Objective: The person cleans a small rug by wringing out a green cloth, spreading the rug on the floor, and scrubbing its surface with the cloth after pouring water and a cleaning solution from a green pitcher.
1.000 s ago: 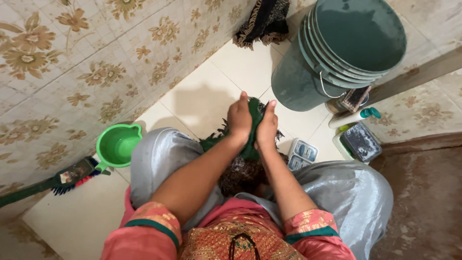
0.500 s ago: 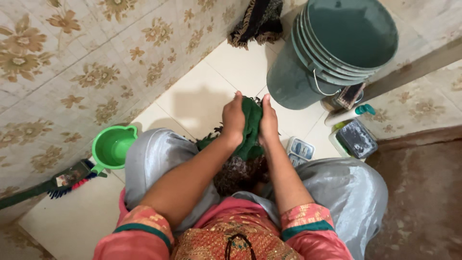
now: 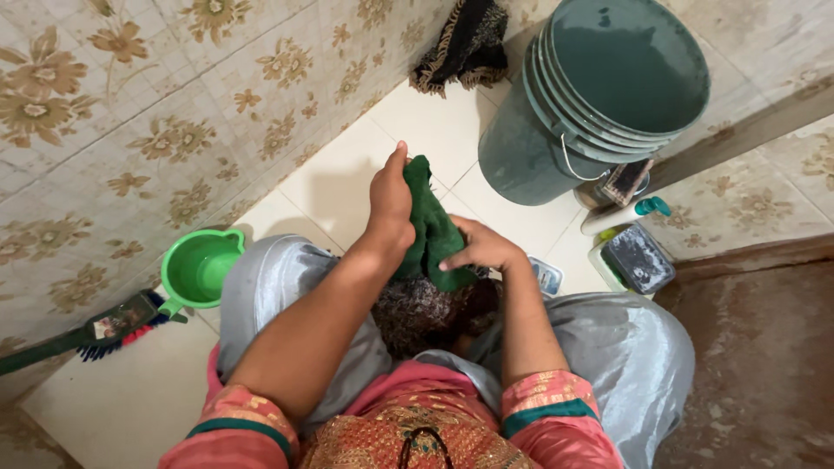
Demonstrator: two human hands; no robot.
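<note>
you are gripping the green cloth (image 3: pixel 432 227) in 2 closed hands, left hand (image 3: pixel 390 207) clasping its upper end, right hand (image 3: pixel 480 250) pinching lower down, its long axis running away from you.

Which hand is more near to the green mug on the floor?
The left hand: it grips the green cloth, with the green mug lower to its left. The right hand holds the cloth's far side.

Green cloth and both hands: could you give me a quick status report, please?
Left hand gripping the upper part of the green cloth. Right hand clamped on its lower end. Cloth held above the lap. Grey bucket ahead, apart from the hands; nothing in the way.
</note>
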